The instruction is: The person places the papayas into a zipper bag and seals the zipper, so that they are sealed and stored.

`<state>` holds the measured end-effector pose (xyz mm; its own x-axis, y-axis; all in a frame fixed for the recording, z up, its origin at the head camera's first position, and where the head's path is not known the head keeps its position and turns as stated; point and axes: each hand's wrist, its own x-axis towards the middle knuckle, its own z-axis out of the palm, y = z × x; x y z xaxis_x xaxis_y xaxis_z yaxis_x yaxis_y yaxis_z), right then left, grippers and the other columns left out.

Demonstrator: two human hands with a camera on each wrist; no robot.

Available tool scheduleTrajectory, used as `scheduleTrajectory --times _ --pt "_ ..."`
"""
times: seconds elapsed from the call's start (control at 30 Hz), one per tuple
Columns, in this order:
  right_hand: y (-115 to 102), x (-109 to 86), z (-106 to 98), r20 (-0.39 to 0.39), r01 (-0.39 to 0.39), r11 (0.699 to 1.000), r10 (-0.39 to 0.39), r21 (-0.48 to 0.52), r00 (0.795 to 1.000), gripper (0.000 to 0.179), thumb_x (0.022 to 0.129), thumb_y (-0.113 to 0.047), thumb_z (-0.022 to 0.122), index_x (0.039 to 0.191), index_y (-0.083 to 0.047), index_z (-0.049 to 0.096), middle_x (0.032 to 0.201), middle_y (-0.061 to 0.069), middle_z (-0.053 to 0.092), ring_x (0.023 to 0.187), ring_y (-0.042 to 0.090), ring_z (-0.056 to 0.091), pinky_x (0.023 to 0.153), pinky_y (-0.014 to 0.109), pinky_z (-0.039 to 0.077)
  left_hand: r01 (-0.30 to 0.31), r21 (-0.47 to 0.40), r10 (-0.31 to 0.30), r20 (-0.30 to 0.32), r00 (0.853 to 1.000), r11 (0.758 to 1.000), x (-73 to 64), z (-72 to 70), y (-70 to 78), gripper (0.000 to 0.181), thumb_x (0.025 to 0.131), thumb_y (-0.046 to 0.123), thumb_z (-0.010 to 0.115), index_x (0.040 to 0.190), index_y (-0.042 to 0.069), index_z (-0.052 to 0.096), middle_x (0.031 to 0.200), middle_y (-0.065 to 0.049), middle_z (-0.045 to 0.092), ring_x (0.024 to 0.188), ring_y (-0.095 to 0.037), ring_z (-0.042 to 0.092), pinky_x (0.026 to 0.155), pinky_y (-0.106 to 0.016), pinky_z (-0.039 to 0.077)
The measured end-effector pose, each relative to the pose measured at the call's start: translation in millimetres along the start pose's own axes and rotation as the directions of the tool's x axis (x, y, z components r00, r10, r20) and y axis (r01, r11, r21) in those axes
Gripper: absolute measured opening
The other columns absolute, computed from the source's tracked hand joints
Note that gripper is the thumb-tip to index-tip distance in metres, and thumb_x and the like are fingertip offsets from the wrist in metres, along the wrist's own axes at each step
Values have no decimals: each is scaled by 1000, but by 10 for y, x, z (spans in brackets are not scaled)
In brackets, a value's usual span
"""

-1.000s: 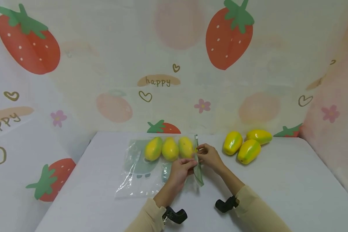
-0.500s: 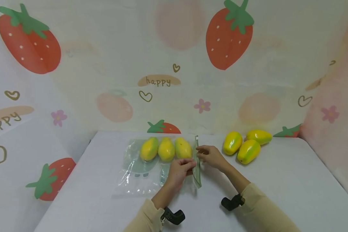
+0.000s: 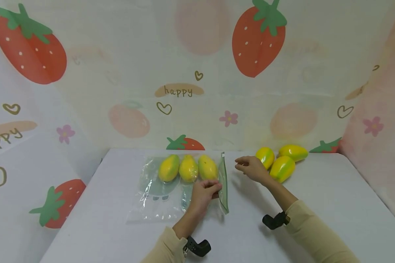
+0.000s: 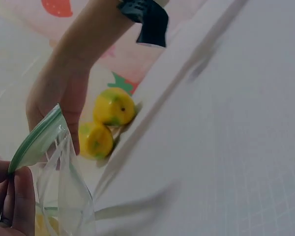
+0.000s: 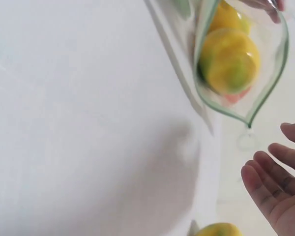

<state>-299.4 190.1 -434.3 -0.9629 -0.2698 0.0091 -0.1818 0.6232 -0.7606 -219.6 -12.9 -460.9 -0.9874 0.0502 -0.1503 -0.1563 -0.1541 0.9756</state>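
Three fruits (image 3: 188, 169) lie in a row inside the clear bag (image 3: 164, 210), beyond the left fingertips and off to their left, the nearest of them just beside those fingers. The left hand (image 3: 202, 193) pinches the near side of the bag's green-edged mouth (image 3: 224, 200) between thumb and fingers, and the mouth gapes toward the right fingers, its seal apart along the part that the right wrist view shows. Beyond that mouth, on the other side, the right hand (image 3: 252, 168) hangs with its fingers loosely extended and a little spread, thumb apart, holding nothing. Its fingertips are clear of the bag. Three loose fruits (image 3: 282, 169) sit close together on the table (image 3: 316, 208), behind and to the right of the right fingers; the hand partly covers the leftmost of them in the head view, though the right wrist view shows a fruit well apart from the fingertips. Judging by how things lie, the bagging looks about half done: three fruits are in, three remain outside the right fingers' grasp, and closing the mouth that the left fingers hold seems undone too.
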Motion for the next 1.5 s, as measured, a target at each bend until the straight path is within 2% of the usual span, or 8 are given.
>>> scheduleTrajectory --times 0.17,0.3,0.57,0.9,1.07,1.17,1.3,1.5 --pt "-31 -15 -188 -5 -22 999 22 -25 1000 36 97 -17 59 125 6 60 116 23 65 103 37 63 80 34 59 -29 59 31 -26 999 998 -23 17 -12 24 87 7 70 104 -9 67 81 0 66 66 -5 61 64 -21 56" --pt "-59 -42 -340 -28 -21 997 19 -69 999 37 97 -19 58 126 5 60 118 24 65 106 37 62 84 37 57 -42 59 44 -27 999 997 -24 26 -7 24 86 5 70 104 -11 67 80 0 67 63 -5 60 62 -20 55" --pt "-34 -86 -587 -46 -77 992 72 -101 996 42 98 -23 56 130 4 57 126 25 61 114 39 56 96 47 51 11 27 -11 -18 1000 1000 -6 28 0 22 86 0 68 103 -14 65 74 4 64 61 -7 59 59 -20 55" --pt "47 -202 -804 -79 -135 985 126 -108 989 46 99 -25 54 134 5 52 132 28 55 122 43 51 98 52 48 17 21 -16 -30 999 1000 -64 24 7 23 86 5 70 104 -9 67 78 2 66 63 -6 61 62 -21 57" --pt "87 -265 -891 -92 -164 981 155 -105 984 48 100 -27 52 136 5 50 133 29 54 119 43 52 95 49 50 18 24 -18 -34 999 1000 -76 15 11 23 87 5 69 105 -9 66 81 0 67 64 -7 61 63 -22 57" --pt "117 -304 -936 -101 -170 981 161 -92 982 49 100 -27 51 136 6 49 131 30 55 114 43 56 91 46 52 24 18 -23 -28 999 1000 -161 18 126 23 87 3 68 105 -11 66 81 -1 68 63 -7 62 64 -23 58" --pt "138 -353 -984 -116 -183 980 174 -76 978 52 101 -31 49 138 6 48 132 31 53 114 44 56 92 47 52 15 12 -15 -19 1000 1000 -278 25 271 22 87 0 66 104 -14 64 79 -2 68 63 -7 61 64 -23 58" --pt "194 -408 -1047 -149 -202 976 189 -77 971 53 101 -32 49 137 6 48 135 32 51 121 46 51 97 53 49 16 16 -15 -26 1000 1000 -291 26 273 22 86 0 66 102 -15 64 77 0 66 62 -7 61 63 -22 57"
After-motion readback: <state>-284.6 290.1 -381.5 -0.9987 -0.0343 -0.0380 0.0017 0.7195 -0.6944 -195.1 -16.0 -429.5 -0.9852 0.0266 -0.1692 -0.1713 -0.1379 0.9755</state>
